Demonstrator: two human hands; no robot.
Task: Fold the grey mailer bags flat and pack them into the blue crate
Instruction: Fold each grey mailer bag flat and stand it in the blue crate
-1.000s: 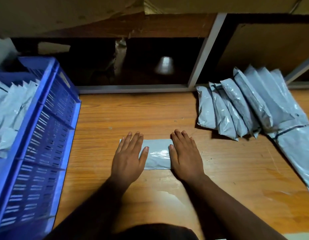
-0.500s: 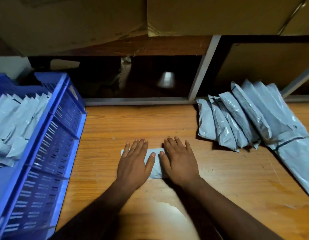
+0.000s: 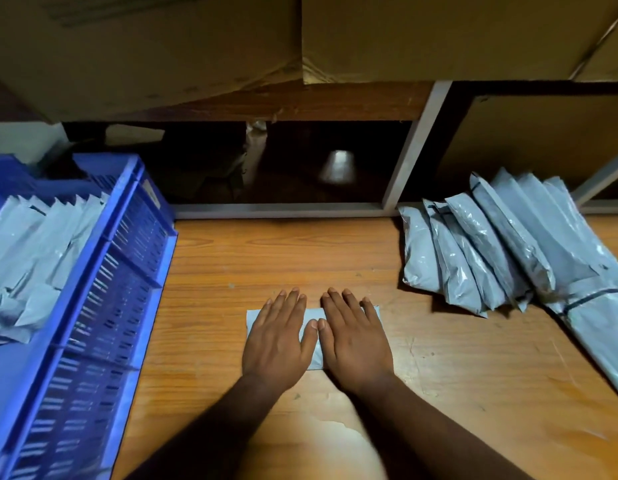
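Observation:
A folded grey mailer bag (image 3: 313, 355) lies flat on the wooden table, mostly hidden under my hands. My left hand (image 3: 278, 337) presses on its left half with straight fingers. My right hand (image 3: 356, 337) presses on its right half the same way, and the two thumbs touch in the middle. The blue crate (image 3: 103, 306) stands at the left and holds several folded grey mailers (image 3: 27, 251). A pile of unfolded grey mailers (image 3: 501, 251) lies at the right.
The wooden table (image 3: 266, 258) ends at a grey metal shelf frame (image 3: 414, 150) with a dark opening behind it. Cardboard boxes (image 3: 439, 32) overhang from above. One long mailer (image 3: 605, 341) runs along the right edge.
My hands have slid inward over the folded mailer until the thumbs meet. The view has tilted up and the crate shows more of its contents.

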